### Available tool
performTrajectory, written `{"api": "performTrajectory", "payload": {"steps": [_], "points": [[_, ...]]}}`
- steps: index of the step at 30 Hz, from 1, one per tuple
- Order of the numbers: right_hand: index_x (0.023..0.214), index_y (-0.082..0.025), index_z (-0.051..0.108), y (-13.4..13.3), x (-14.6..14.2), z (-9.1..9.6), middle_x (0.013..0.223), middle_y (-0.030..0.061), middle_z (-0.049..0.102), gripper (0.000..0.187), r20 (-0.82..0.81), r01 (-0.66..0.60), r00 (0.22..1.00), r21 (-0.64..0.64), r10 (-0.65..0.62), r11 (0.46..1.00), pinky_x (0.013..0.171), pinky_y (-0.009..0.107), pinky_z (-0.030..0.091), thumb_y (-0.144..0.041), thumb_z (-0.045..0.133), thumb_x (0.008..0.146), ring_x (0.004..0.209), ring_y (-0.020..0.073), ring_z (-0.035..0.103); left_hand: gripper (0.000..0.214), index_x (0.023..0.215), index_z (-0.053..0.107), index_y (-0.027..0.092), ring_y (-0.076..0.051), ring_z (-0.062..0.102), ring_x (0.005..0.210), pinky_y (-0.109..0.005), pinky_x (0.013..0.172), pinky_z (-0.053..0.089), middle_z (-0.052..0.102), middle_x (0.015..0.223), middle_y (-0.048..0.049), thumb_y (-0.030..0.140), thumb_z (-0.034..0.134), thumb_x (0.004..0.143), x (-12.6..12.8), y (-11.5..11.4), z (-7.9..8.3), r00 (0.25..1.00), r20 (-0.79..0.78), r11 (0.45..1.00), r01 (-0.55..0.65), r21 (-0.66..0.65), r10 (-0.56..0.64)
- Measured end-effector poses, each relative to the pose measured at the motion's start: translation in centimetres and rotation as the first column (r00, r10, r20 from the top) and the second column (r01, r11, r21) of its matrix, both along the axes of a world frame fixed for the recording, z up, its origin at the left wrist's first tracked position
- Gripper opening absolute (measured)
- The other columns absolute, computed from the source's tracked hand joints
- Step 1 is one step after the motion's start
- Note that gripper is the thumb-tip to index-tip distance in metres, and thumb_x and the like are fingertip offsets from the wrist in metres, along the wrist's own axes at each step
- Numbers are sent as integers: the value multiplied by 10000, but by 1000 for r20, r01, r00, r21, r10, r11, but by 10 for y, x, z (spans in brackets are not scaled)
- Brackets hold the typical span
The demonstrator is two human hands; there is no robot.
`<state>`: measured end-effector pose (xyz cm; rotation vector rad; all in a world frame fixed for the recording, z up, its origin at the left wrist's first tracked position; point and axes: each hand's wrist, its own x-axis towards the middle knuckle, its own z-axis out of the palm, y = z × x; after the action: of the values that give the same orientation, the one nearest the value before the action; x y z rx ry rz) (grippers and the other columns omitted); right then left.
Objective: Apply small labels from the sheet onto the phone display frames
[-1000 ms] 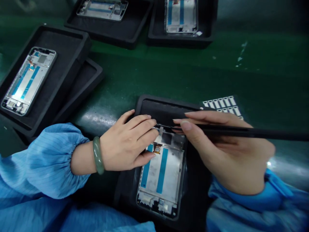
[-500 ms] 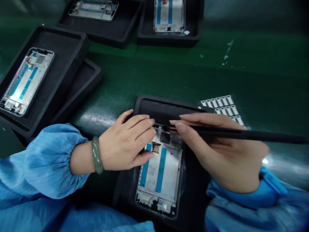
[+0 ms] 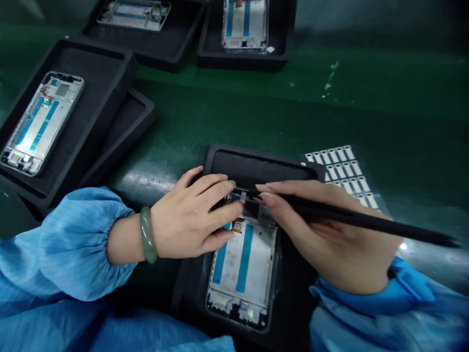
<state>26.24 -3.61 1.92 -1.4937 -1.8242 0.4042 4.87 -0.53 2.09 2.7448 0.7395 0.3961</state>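
A silver phone frame (image 3: 259,259) with two blue strips lies in a black foam tray (image 3: 252,166). My left hand (image 3: 194,215) rests over its upper left edge, fingers stretched and spread; the index fingertip reaches beside a small brown flex connector (image 3: 237,225). Between the thumb and fingers of my right hand (image 3: 330,234) is a pair of black tweezers (image 3: 351,217). Their tips are at the frame's top end, partly hidden by my fingertips, so I cannot tell what is in them.
To the right lies a sheet of small white stickers (image 3: 342,171). A second phone frame (image 3: 42,124) sits in a tray (image 3: 95,83) stacked at the left. At the back, two trays hold another frame (image 3: 134,14) and one more frame (image 3: 245,24). The green tabletop (image 3: 234,112) stretches between.
My right hand has shifted slightly left and down, and the tweezers' rear end has dropped. One left finger has stretched further over the frame. The sticker sheet is less covered.
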Motion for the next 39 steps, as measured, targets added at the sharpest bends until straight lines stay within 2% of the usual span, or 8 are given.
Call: {"api": "performTrajectory", "payload": {"steps": [7,12,16,20,26,30,34,39], "points": [[982,-294,670,-1,1,-2,889,-41,749,179,22,-50,999,69,48,996,674,247,576,-188,683,839,766,132,719,334,1172,592,155,-314,530,1235,-542,1025,414,608,1277,-152,382,477,956,1,1,1,1000,-13,1000,-3,9,4],[978,-263,671,-1,5,-6,896,-37,745,179,-76,-53,996,33,56,998,662,240,596,-186,702,820,711,115,712,454,1229,550,88,-287,548,1220,-496,1053,406,632,1250,-145,434,493,941,2,1,0,999,28,999,-46,-25,47],[961,-257,667,-1,5,-4,867,-33,748,160,-59,-93,994,56,96,994,631,238,600,-183,697,822,689,114,709,544,1306,504,72,-282,551,1213,-484,1045,409,633,1243,-143,463,506,927,3,2,0,998,31,998,-53,-39,54],[980,-292,662,0,5,-1,875,-39,749,192,-93,-138,985,86,146,987,598,250,595,-170,676,832,679,121,707,467,1260,551,108,-289,547,1214,-496,1030,412,635,1223,-133,422,529,915,3,3,0,999,25,998,-43,-42,44],[975,-303,684,-2,4,0,913,-33,748,231,-192,-52,980,30,57,998,656,274,598,-144,691,808,761,140,711,410,1217,576,138,-291,540,1223,-499,1032,402,637,1212,-135,419,513,925,2,3,0,999,22,998,-39,-53,40],[1028,-320,677,-1,5,1,917,-28,747,281,-154,-129,979,38,134,991,654,296,594,-140,675,813,758,154,709,400,1202,575,134,-295,544,1219,-501,1034,397,641,1208,-140,415,517,924,2,3,-1,998,39,997,-44,-56,46],[1022,-298,676,0,4,2,915,-21,748,238,-108,-152,983,5,151,988,666,289,587,-164,664,826,754,149,707,429,1210,554,109,-293,546,1218,-495,1045,390,638,1219,-155,427,511,926,2,2,-2,997,56,997,-52,-63,56],[988,-291,681,0,1,2,913,-22,752,179,-102,-82,992,-52,77,995,690,291,590,-212,683,828,786,158,717,412,1184,560,102,-301,546,1218,-503,1043,389,634,1216,-164,420,517,926,2,2,-2,996,70,996,-52,-73,57]]}}
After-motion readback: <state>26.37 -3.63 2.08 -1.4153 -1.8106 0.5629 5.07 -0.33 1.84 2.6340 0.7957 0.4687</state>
